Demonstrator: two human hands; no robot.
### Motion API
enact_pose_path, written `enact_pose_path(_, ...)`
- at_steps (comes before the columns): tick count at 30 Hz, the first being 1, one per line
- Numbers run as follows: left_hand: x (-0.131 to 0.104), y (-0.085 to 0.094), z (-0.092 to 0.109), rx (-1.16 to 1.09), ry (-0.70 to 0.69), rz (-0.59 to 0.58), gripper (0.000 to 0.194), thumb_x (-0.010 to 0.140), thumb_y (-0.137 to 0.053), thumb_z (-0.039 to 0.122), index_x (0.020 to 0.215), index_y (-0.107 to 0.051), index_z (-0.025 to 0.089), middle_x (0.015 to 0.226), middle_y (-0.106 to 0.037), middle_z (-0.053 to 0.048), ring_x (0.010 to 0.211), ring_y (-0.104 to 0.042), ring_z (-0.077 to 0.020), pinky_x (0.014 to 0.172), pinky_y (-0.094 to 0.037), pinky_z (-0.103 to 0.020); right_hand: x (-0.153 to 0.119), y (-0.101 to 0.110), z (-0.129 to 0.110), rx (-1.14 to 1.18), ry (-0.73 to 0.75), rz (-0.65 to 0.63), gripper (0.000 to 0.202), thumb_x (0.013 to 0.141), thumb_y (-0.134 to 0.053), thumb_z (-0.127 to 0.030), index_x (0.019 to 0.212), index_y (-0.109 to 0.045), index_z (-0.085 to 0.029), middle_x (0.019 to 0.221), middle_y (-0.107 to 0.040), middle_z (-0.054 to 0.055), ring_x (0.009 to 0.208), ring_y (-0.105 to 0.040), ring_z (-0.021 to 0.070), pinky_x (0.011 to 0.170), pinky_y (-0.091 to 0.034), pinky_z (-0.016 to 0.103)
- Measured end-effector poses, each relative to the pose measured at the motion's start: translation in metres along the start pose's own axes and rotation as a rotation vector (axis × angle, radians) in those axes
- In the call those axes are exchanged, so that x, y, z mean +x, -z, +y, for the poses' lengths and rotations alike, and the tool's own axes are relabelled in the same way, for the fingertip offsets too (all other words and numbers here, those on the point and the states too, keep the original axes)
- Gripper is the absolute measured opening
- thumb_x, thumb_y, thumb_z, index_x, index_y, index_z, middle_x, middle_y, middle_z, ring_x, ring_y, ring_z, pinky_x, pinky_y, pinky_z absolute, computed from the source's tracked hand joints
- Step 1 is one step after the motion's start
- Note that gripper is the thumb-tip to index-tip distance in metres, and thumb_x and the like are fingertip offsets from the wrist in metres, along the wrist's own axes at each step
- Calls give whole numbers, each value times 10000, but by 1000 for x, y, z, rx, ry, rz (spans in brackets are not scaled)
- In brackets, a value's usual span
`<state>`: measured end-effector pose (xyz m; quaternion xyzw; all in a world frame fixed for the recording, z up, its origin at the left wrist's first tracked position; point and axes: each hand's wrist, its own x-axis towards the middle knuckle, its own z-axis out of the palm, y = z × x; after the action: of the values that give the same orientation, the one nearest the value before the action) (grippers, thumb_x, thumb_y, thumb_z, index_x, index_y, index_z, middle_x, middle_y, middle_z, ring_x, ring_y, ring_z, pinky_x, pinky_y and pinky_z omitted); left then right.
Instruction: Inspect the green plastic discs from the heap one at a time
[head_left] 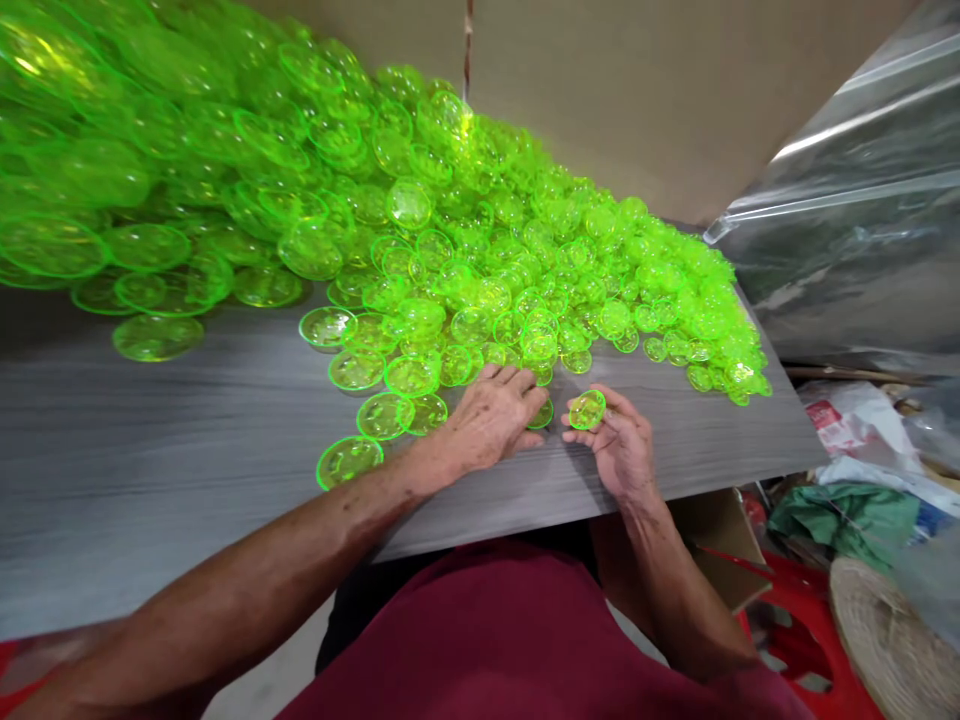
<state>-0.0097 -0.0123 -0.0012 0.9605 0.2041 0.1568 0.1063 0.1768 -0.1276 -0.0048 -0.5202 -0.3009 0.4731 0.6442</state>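
Note:
My right hand pinches a small round translucent green plastic dish by its edge, palm turned up, just above the table front. To its left, my left hand reaches over the tabletop with bent fingers. Another green dish sits between its thumb and forefinger, partly covered by the hand. A large heap of similar green dishes spreads behind both hands. Several loose ones, including one dish near my left forearm, lie flat on the table.
The grey wood-grain table has its front edge close to my body. A brown board stands behind the heap. On the right are plastic sheeting, a green bag, a red stool and a woven round item.

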Motion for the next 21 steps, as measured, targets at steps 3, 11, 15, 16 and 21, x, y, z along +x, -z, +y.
enact_pose_path(3, 1, -5, 3, 74, 17, -7, 444, 809, -831, 468, 1074, -710, 134, 1055, -731, -148, 995, -680, -346, 882, -531, -476, -1, 9, -5, 66, -96, -122, 353, 836, -709, -344, 1175, -693, -251, 1051, -817, 69, 852, -793, 248, 694, -672, 429)
enact_pose_path(11, 1, -9, -1, 17, 18, 47, 397, 857, -787, 270, 1217, -677, 145, 1182, -745, -151, 1041, -700, -319, 897, -529, -448, 7, 7, -6, 182, -197, -105, 346, 847, -708, -395, 1160, -696, -248, 1072, -820, 83, 906, -792, 227, 720, -659, 357)
enact_pose_path(15, 0, -9, -2, -156, -7, 84, 528, 884, -724, 193, 1387, -574, 134, 1368, -677, -175, 1219, -668, -307, 1011, -525, -478, 5, 5, -1, 22, -37, 9, 323, 853, -742, -374, 1153, -727, -255, 1020, -826, 57, 826, -788, 204, 658, -641, 304)
enact_pose_path(16, 0, -10, -3, -203, -6, 89, 543, 883, -712, 183, 1402, -561, 135, 1395, -663, -176, 1260, -649, -309, 1037, -518, -496, 4, 5, 1, -60, 43, 42, 327, 857, -749, -361, 1168, -734, -262, 1033, -824, 47, 824, -786, 199, 657, -638, 298)
enact_pose_path(21, 2, -10, -5, -516, 13, 182, 577, 834, -719, 184, 1392, -574, 161, 1323, -704, -137, 1196, -678, -275, 1015, -557, -469, -6, 4, 10, -508, 339, -29, 380, 901, -724, -351, 1279, -719, -317, 1181, -795, 27, 941, -775, 202, 795, -655, 347)
